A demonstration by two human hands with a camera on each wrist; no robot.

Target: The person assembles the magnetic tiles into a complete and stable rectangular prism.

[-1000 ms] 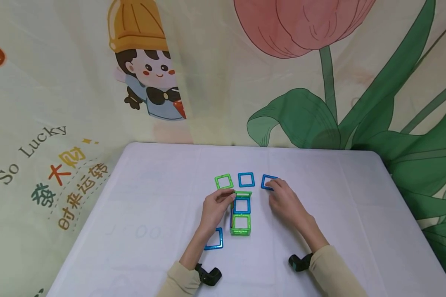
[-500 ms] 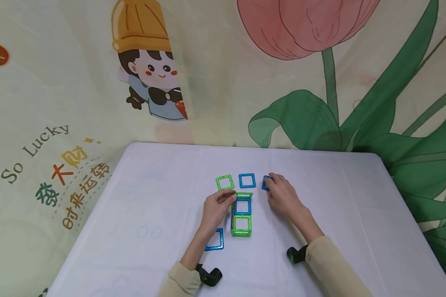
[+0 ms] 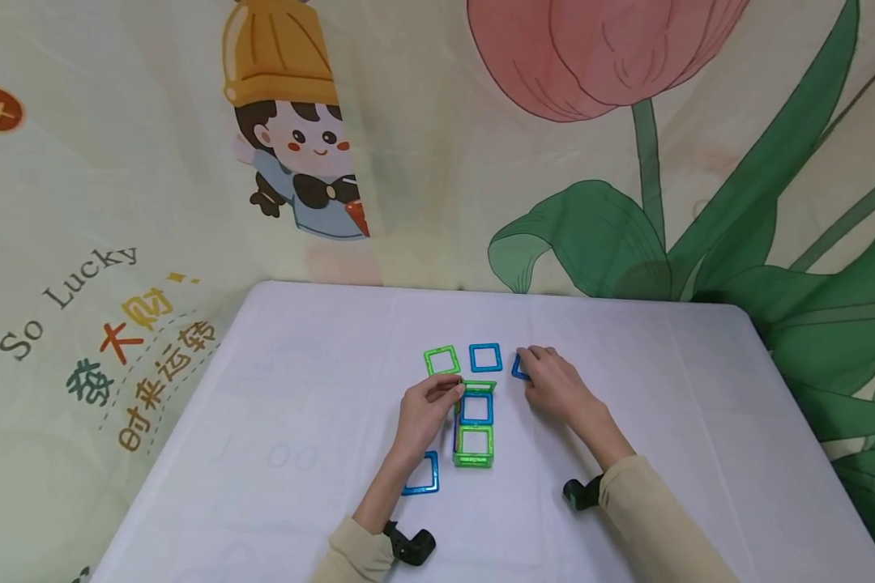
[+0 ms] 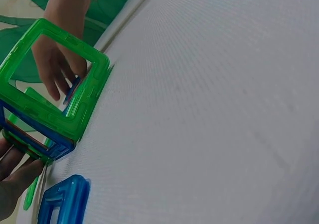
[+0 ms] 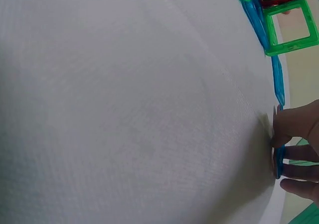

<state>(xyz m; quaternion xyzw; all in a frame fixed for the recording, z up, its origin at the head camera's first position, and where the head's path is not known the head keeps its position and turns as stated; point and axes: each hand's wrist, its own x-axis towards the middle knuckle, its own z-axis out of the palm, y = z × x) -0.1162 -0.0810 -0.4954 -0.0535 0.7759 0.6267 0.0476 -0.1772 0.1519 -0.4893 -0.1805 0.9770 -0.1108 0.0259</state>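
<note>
Printed backdrop (image 3: 423,162) rises behind a white worktop (image 3: 321,421). Around its middle, the left hand (image 3: 424,411) pinches the far left corner of joined frames (image 3: 475,426); farther right, the right hand (image 3: 557,387) grips a loose blue frame (image 3: 515,367). Picking that up seems the step; lifting calls for a firm hold. No container shows.

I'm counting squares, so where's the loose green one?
In the head view, the loose green square lies flat on the white table, just beyond the left hand and left of the middle blue square in the far row.
</note>
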